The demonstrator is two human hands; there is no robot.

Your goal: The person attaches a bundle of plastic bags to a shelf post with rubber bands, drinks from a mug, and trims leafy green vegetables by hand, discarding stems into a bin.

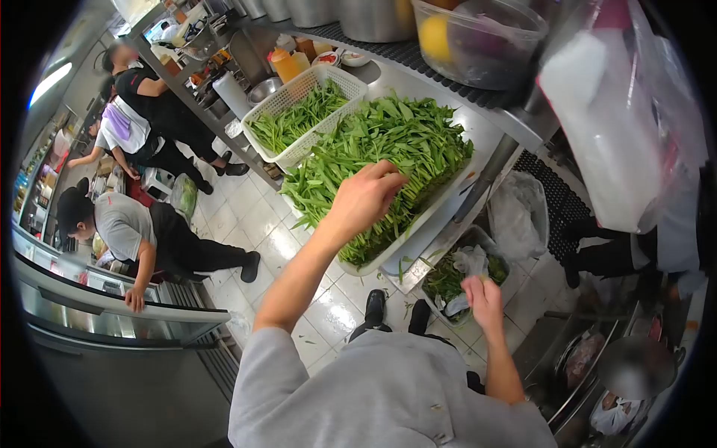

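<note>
A heap of long-stemmed leafy greens [388, 131] fills a pale tub [370, 263] on the steel counter in front of me. Over the stems at its right side is my left hand [367, 198], fingers curled down; whether a stem is between them is hidden. My right hand [484, 299] is closed, held lower, just above a waste bin [457, 319] with green scraps and clear plastic inside. Anything in its fingers is too small to name. Beyond the tub, a white perforated basket [357, 84] contains more of the same greens.
A metal shelf with a clear plastic container [485, 45] overhangs the counter, and a plastic bag [605, 119] hangs at right. Another bin [523, 209] stands below. At left, a person [123, 224] bends over a fridge counter; other people work behind. Scraps lie on the tiles.
</note>
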